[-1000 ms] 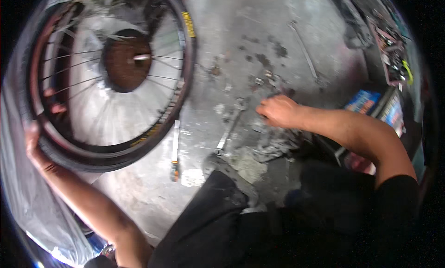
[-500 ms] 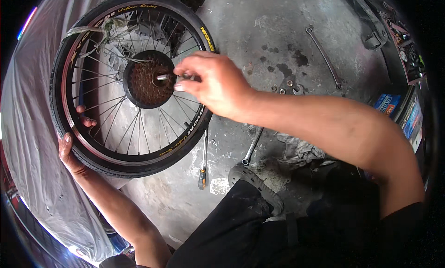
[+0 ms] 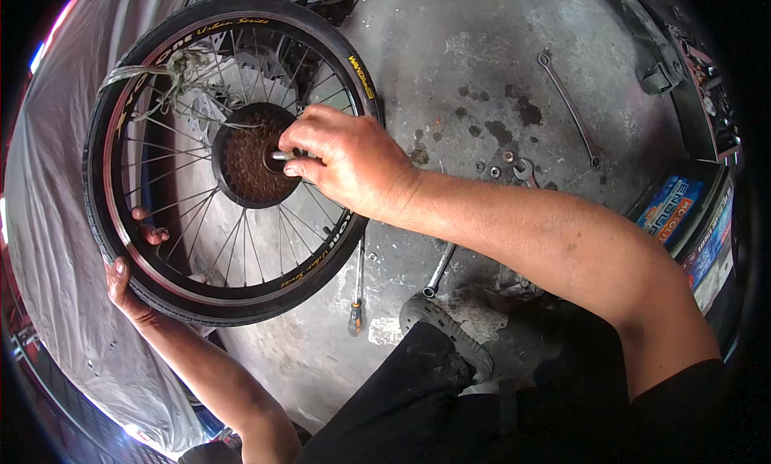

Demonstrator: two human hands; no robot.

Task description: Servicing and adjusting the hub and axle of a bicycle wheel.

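Note:
A bicycle wheel [image 3: 108, 191] with a black tyre fills the left half, a rusty sprocket cluster [image 3: 245, 167] at its hub and pale green cord [image 3: 178, 71] tangled in its upper spokes. My left hand [image 3: 136, 279] grips the tyre at the lower left, thumb outside, fingertips showing among the spokes. At the axle [image 3: 281, 156], my right hand [image 3: 349, 155] pinches a small part that its fingers mostly hide; I cannot make out what it is.
Wrenches [image 3: 570, 107], small nuts [image 3: 508, 156] and an orange-handled screwdriver [image 3: 355, 315] lie on stained concrete [image 3: 466, 54]. Boxy labelled items [image 3: 675, 215] and a tool tray [image 3: 707, 87] line the right; plastic sheeting [image 3: 56, 223] hangs left. My shoe [image 3: 434, 311] is below.
My right hand has come from the floor beside the tools up and left onto the hub. The left hand still grips the tyre; wheel and floor sit somewhat differently in view.

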